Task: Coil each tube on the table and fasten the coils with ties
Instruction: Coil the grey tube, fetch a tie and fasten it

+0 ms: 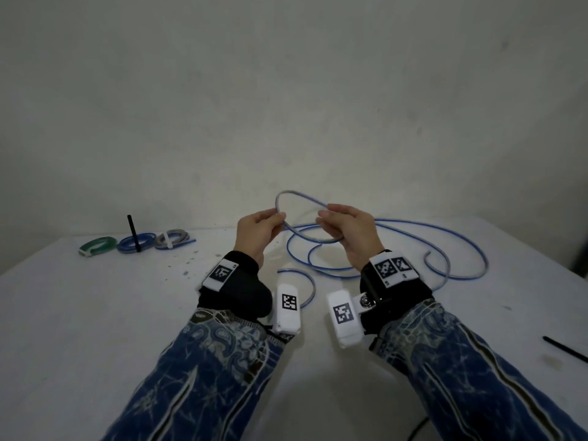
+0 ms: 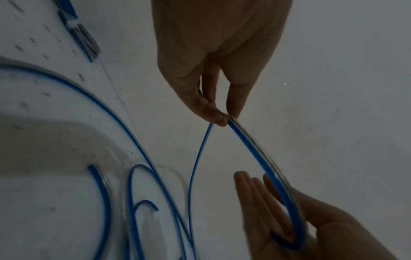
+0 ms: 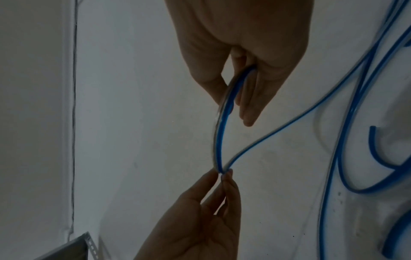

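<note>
A long clear tube with a blue stripe has one loop (image 1: 296, 192) lifted above the white table (image 1: 95, 313), between my hands. My left hand (image 1: 278, 218) pinches the loop's left side between thumb and fingertips. The pinch (image 2: 224, 119) sits where two strands (image 2: 250, 151) cross. My right hand (image 1: 324, 214) holds the loop's right side. There the tube (image 3: 219, 137) runs between thumb and nearly straight fingers (image 3: 249, 109). The remaining tube lies in loose curves on the table right of my hands.
Three tied coils lie at the back left: green (image 1: 97, 245), blue (image 1: 136, 243) and grey (image 1: 173, 240). A black tie (image 1: 132, 230) sticks up from the blue coil. Another black tie (image 1: 564, 348) lies near the right edge. A wall stands just behind the table.
</note>
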